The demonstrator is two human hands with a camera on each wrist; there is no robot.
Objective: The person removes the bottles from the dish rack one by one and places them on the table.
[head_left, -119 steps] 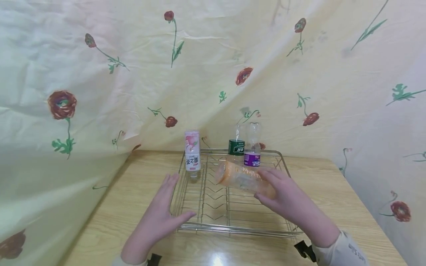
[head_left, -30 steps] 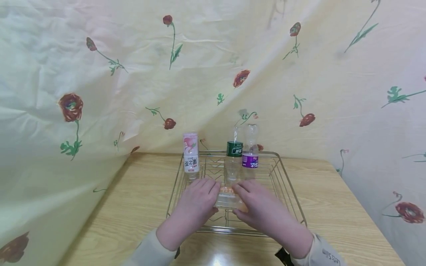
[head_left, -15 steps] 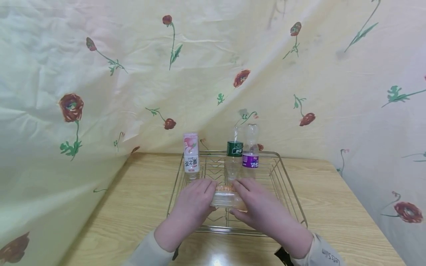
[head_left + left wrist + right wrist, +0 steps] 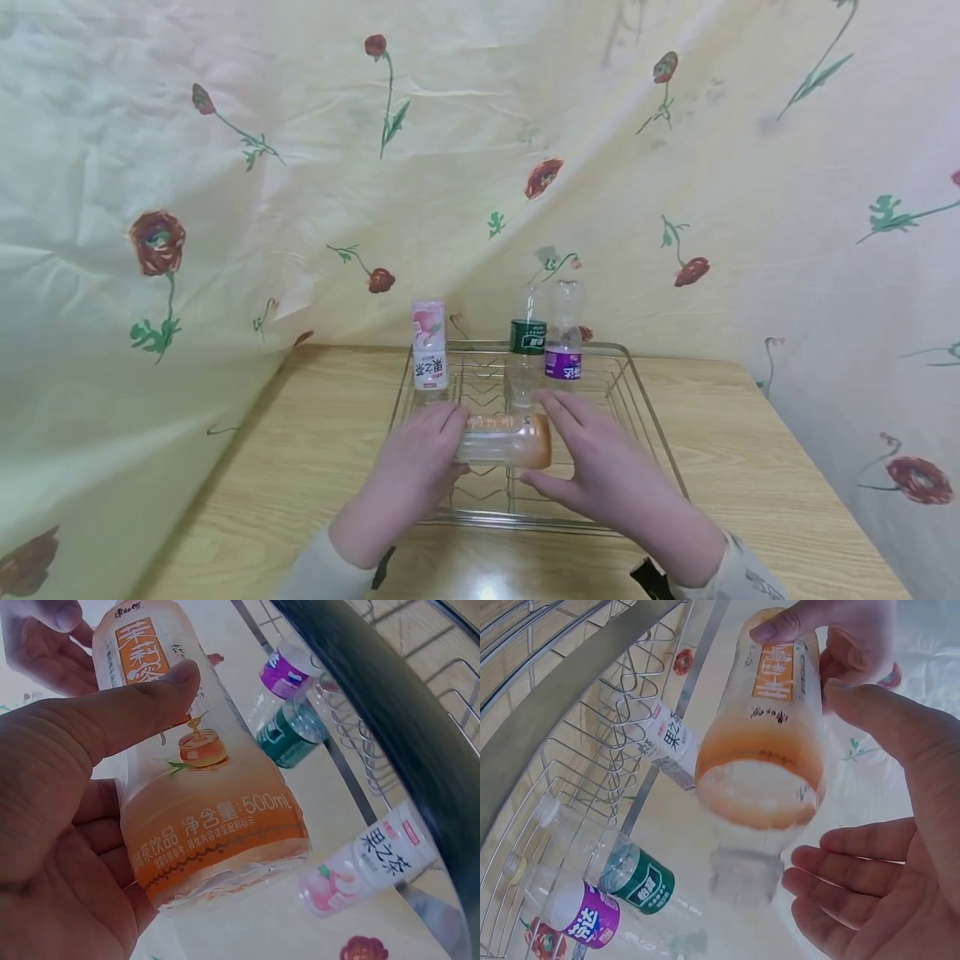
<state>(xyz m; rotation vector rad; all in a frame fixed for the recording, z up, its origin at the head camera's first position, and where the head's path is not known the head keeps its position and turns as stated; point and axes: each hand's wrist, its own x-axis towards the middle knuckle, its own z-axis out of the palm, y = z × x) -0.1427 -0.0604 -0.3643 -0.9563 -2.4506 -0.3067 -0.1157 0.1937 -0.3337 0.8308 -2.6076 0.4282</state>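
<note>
Pale sleeves (image 4: 318, 567) come in from the near edge, with dark straps (image 4: 651, 577) showing by the wrists. The left hand (image 4: 416, 462) grips an orange-labelled bottle (image 4: 501, 446) round its body, thumb across the label in the left wrist view. The right hand (image 4: 611, 467) is spread beside the bottle's neck end, thumb and fingers well parted and not clamped on anything; whether a fingertip touches the plastic I cannot tell. The bottle lies sideways between the two hands, raised over the front part of a wire rack (image 4: 517, 523), its clear neck towards the right hand and its base on the left hand's side (the label reads 500mL near the base, under a drawing of a small pot).

The rack sits on a wood-grained table (image 4: 247, 467). Farther back, three bottles stand upside down in it. At the left is a pink-and-white bottle (image 4: 430, 346) with peaches on its label. Well to its right, a green-labelled bottle (image 4: 528, 337) and a purple-labelled bottle (image 4: 562, 364) stand close beside each other, both of clear plastic. Behind everything hangs a creamy cloth (image 4: 450, 167) with red flowers on green stems.
</note>
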